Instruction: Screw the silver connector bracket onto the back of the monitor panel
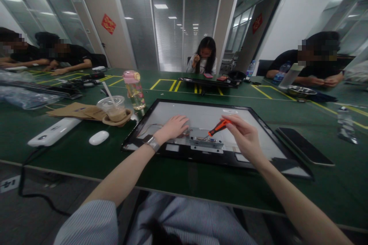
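Observation:
A flat panel (201, 113) with a black frame and a pale back lies on the green table. Near its front edge sits a metal bracket (207, 144) with connector ports. My right hand (244, 134) grips an orange and black screwdriver (219, 127), its shaft slanting down left to the bracket. Fingers spread, my left hand (174, 126) rests flat on the panel just left of the bracket, beside some thin wires (149, 129).
Left of the panel are a pink-capped bottle (135, 93), an iced drink cup (113, 109), a white mouse (99, 138) and a white power strip (54, 132). A black phone (304, 146) lies to the right. Several people sit around the table (172, 172).

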`<state>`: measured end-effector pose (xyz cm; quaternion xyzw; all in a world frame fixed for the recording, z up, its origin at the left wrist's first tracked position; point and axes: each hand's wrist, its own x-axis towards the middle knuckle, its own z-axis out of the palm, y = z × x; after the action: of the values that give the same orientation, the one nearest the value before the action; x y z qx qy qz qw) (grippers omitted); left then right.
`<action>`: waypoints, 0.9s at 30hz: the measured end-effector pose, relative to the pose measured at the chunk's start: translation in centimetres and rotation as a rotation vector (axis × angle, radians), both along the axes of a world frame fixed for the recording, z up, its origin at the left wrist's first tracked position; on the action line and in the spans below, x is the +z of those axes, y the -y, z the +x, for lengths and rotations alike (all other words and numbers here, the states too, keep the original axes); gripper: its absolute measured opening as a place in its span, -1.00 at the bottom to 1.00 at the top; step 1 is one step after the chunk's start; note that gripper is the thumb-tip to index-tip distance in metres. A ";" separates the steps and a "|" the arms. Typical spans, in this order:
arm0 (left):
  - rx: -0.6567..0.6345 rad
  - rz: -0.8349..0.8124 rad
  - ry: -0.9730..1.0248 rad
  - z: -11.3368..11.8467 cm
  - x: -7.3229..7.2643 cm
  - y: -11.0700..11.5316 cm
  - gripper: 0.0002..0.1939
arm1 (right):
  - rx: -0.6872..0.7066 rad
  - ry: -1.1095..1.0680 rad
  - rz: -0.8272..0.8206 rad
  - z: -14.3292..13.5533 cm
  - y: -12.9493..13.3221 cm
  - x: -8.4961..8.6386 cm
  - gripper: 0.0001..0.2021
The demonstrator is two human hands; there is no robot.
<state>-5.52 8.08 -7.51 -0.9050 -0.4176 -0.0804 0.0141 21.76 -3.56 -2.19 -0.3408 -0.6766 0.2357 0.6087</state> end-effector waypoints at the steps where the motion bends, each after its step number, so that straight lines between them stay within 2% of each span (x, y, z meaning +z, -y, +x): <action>1: 0.006 0.000 -0.005 0.0 0.0 0.0 -0.50 | 0.001 -0.002 -0.006 0.0 0.0 0.0 -0.72; 4: 0.020 0.002 -0.007 0.1 -0.1 0.0 -0.50 | 0.028 -0.015 -0.027 0.0 0.1 0.0 -0.62; 9: 0.004 0.003 0.003 0.1 0.0 0.0 -0.50 | 0.018 0.031 -0.019 0.0 0.1 -0.1 -0.74; 14: -0.018 0.020 0.008 -0.1 -0.4 -0.2 -0.49 | 0.048 -0.046 -0.003 0.0 -0.1 -0.2 -0.84; 21: -0.009 0.020 0.009 -0.1 -0.5 -0.4 -0.49 | -0.020 -0.001 -0.046 0.1 0.0 -0.1 -0.69; 27: -0.005 0.017 0.008 -0.1 -0.3 -0.2 -0.49 | 0.018 -0.014 -0.041 -0.2 0.2 -0.2 -0.79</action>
<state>-5.64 8.27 -7.85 -0.9056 -0.4145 -0.0875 0.0198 21.52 -3.76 -2.35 -0.3456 -0.6702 0.2575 0.6042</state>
